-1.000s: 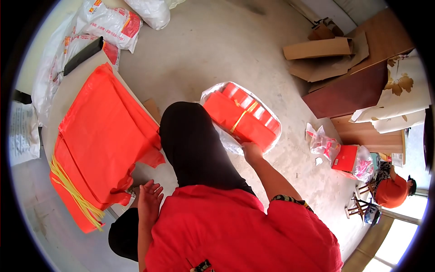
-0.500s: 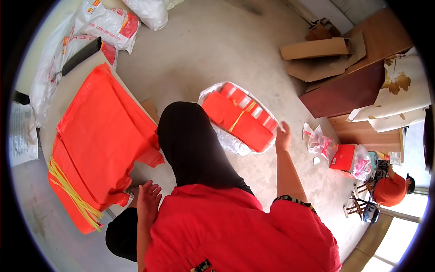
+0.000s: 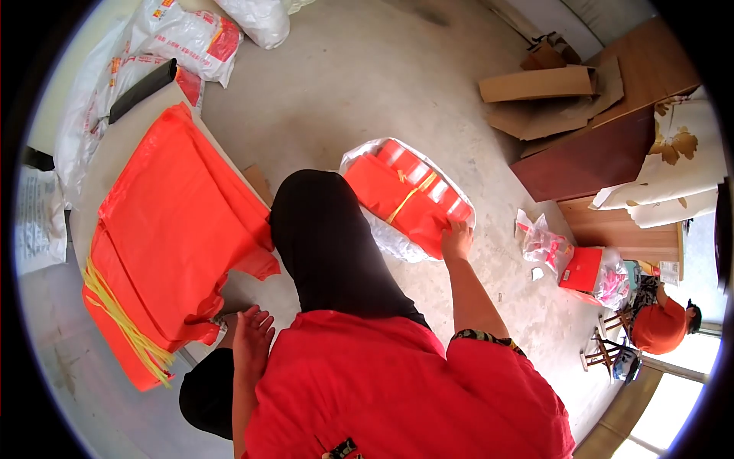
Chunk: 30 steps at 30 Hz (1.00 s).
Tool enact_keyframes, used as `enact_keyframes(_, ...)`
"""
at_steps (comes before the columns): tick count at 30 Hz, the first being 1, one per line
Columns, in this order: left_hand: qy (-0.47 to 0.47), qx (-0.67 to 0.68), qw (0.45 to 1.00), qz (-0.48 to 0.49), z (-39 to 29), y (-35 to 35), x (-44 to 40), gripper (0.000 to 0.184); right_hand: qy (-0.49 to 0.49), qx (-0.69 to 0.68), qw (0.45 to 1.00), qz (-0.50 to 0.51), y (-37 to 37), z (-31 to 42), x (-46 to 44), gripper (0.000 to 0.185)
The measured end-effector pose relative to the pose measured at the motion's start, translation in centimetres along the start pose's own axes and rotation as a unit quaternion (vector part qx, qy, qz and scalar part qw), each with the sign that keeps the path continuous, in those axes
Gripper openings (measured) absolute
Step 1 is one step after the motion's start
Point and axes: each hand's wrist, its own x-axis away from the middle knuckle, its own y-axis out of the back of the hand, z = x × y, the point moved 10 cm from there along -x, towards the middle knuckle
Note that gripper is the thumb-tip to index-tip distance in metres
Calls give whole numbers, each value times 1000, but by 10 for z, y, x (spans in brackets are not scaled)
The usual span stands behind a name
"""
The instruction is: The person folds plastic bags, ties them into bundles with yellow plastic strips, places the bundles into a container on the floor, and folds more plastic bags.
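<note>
My left hand (image 3: pixel 253 333) is open, palm up, holding nothing, just right of the table's red sheets. My right hand (image 3: pixel 457 240) touches the lower right end of a red bundle (image 3: pixel 409 194) tied with yellow string; its fingertips rest on the red material, partly hard to make out. The bundle lies in a white bag (image 3: pixel 391 242) on the floor beyond my knee. On the table at left lies a stack of red sheets (image 3: pixel 180 229), with a bunch of yellow strings (image 3: pixel 126 325) across its near left end.
White printed sacks (image 3: pixel 180 38) lie at the upper left. Flattened cardboard (image 3: pixel 539 84) rests by a wooden cabinet (image 3: pixel 592 153) at right. Plastic bags and a red box (image 3: pixel 582 268) stand on the floor near another person (image 3: pixel 659 325) in red, beside wooden stools.
My right hand lifted off the bundle's lower corner, moved right of it with the fingers raised, then came back onto its right end. My left hand has stayed in place.
</note>
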Motion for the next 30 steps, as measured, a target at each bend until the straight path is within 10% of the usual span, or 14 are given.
enact_keyframes(20,4,-13,1000,-22,8,3,-2,56,-81,-168,976,111,-94,-39,-87,17)
enact_keyframes(24,3,-24,1000,-16,4,-6,-2,57,83,83,992,37,-90,-33,-102,19)
enact_keyframes(25,3,-23,1000,-13,4,-6,-3,57,-119,-208,971,-3,-22,-38,-88,20)
enact_keyframes(27,3,-22,1000,-7,5,-3,-5,58,-196,-333,907,-170,-14,-95,-76,23)
enact_keyframes(28,5,-21,1000,-10,6,0,-6,58,-334,-601,713,-135,-40,-127,-66,26)
enact_keyframes(30,11,-20,1000,-15,10,7,-10,59,-376,-636,647,-190,-30,-156,-42,34)
